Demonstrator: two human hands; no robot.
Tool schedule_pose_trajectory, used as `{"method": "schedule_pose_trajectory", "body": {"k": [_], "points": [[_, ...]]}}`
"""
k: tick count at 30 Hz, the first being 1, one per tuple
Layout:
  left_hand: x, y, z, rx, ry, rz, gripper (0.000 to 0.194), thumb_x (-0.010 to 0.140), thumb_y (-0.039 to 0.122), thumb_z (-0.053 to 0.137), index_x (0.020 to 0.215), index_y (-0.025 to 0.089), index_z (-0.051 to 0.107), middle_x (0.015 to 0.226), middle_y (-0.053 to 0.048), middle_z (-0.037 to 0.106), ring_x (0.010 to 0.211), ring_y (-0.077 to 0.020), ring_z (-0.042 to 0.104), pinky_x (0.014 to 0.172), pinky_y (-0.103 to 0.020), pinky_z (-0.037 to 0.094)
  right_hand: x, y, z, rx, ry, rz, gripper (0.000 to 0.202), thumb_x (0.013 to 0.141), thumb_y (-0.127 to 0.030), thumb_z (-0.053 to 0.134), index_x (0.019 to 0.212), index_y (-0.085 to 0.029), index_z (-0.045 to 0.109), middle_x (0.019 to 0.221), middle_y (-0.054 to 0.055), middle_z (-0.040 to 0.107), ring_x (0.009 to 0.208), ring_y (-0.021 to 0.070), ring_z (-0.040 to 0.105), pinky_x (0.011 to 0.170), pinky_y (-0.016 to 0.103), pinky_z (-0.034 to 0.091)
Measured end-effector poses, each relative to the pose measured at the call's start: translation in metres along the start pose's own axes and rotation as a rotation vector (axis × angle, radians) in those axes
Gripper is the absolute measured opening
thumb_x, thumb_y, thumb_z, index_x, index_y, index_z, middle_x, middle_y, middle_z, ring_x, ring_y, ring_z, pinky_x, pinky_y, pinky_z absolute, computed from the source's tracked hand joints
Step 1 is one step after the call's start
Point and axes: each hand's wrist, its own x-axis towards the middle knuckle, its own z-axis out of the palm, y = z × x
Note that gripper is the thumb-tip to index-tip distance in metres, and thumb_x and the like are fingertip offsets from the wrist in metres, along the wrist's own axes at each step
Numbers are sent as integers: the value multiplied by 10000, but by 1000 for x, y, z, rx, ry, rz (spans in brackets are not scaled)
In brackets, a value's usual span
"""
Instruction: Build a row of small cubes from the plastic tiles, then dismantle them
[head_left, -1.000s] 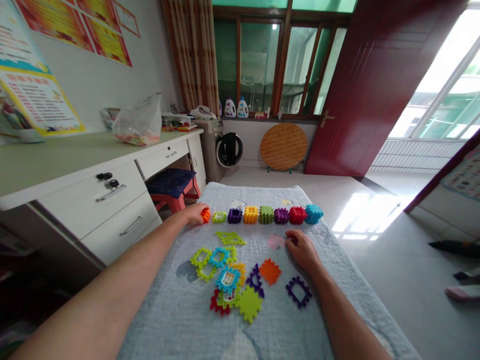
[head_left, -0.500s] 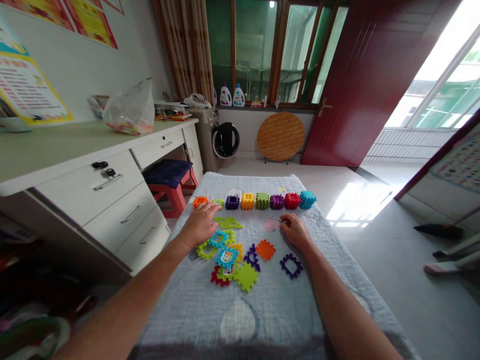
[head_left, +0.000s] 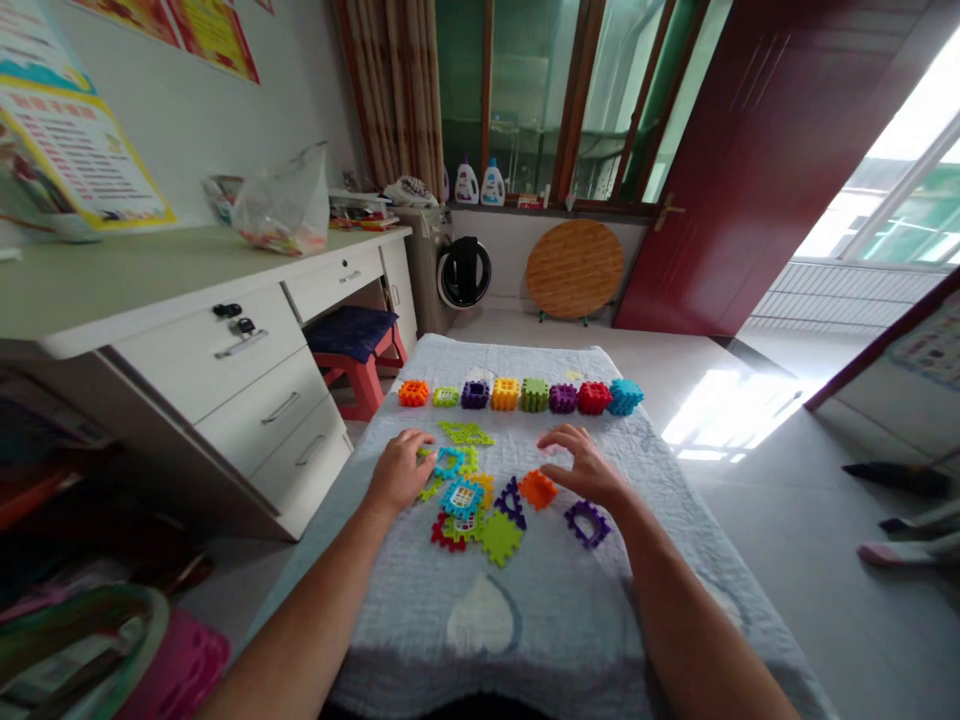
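- The table (head_left: pixel 405 610), under a pale blue cloth, runs away from the person between a left and a right edge; bare cloth lies across its near part, along both sides, and in a strip between the block row and the loose pieces.
- The white desk (head_left: pixel 112 285) stands to the left, with a stool (head_left: pixel 356 340) near the table's far left edge; open floor (head_left: pixel 757 510) lies to the right.
- A row of eight toothed blocks (head_left: pixel 535 394) crosses the far part, orange at the left end, blue at the right, with a small gap around the light green one.
- The hands are both open and hold nothing that shows. The left hand (head_left: pixel 401 472) has its fingers loosely curved at the left side of the loose pieces, partly covering a light green one; whether it touches cannot be told.
- The right hand (head_left: pixel 586 468) has thumb and fingers parted, the thumb tip right by the far edge of the orange piece (head_left: pixel 538 490); contact is unclear.
- The loose pieces lie mid-table, several overlapping: the green square (head_left: pixel 501 538) nearest, the purple triangle (head_left: pixel 511 503) beside it, the blue frame (head_left: pixel 450 462) by the left thumb.
- The purple frame (head_left: pixel 587 524) lies apart at right, near the right wrist.
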Motion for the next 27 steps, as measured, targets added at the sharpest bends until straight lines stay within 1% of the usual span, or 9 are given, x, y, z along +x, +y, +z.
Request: {"method": "schedule_pose_trajectory", "body": {"k": [3, 5, 9, 13, 15, 17, 22, 24, 27], "points": [[-1, 3, 0, -80, 5, -6, 192, 778, 252, 539, 928, 179, 634, 1012, -79, 631, 960, -222, 601, 895, -355, 489, -3, -13, 5, -19, -181, -34, 318, 685, -277, 724, 992, -221, 665, 1034, 64, 585, 1010, 236, 509, 936, 383, 381], [-2, 6, 0, -106, 1, -15, 198, 776, 250, 545, 934, 173, 635, 1009, -80, 630, 936, -217, 603, 878, -354, 494, -4, -16, 10, -53, -238, -3, 346, 655, -285, 740, 982, -204, 664, 1010, 69, 574, 990, 237, 502, 910, 370, 391], [-2, 7, -2, -123, -20, -14, 192, 774, 226, 549, 935, 178, 643, 968, -67, 644, 891, -209, 602, 868, -362, 491, -3, -13, 12, -44, -237, 60, 309, 644, -281, 728, 913, -170, 626, 954, 57, 563, 886, 196, 508, 805, 310, 410], [-2, 6, -3, -141, -11, -13, 192, 763, 185, 540, 922, 185, 648, 956, -57, 645, 870, -201, 600, 858, -361, 493, -2, -10, 10, 24, -205, 118, 216, 653, -227, 686, 825, -171, 569, 786, -5, 549, 697, 134, 477, 650, 251, 371], [-2, 6, -3, -160, 10, -21, 221, 759, 154, 515, 936, 182, 643, 975, -58, 637, 863, -191, 603, 849, -352, 500, 0, -9, 10, 99, -159, 139, 154, 684, -203, 644, 807, -178, 557, 707, -30, 525, 634, 116, 453, 606, 237, 349], [-2, 5, -2, -176, 41, -32, 255, 751, 127, 490, 951, 181, 638, 999, -60, 628, 872, -185, 606, 849, -346, 505, 2, -6, 10, 171, -46, 168, 95, 728, -208, 600, 808, -184, 555, 658, -42, 503, 590, 110, 436, 578, 232, 342], [-3, 5, -2, -190, 40, -37, 323, 743, 171, 551, 1059, 181, 618, 1081, -76, 625, 970, -211, 596, 908, -380, 489, 5, 0, 8, 77, 461, 173, 75, 791, -244, 552, 741, -198, 521, 722, -3, 523, 657, 136, 474, 632, 252, 377], [-5, 6, -7, -194, -40, -10, 395, 721, 221, 620, 1114, 180, 608, 1104, -81, 637, 1019, -233, 586, 945, -402, 468, 5, 2, 8, 10, 507, 147, 76, 795, -223, 538, 728, -201, 511, 745, 6, 521, 681, 144, 484, 650, 258, 381], [-7, 8, -19, -204, -188, 45, 437, 698, 269, 673, 1124, 190, 618, 1105, -73, 657, 1068, -251, 573, 975, -414, 447, 4, 3, 9, -43, 411, 118, 70, 791, -185, 518, 723, -200, 510, 749, 10, 522, 690, 148, 490, 657, 262, 380]]}}
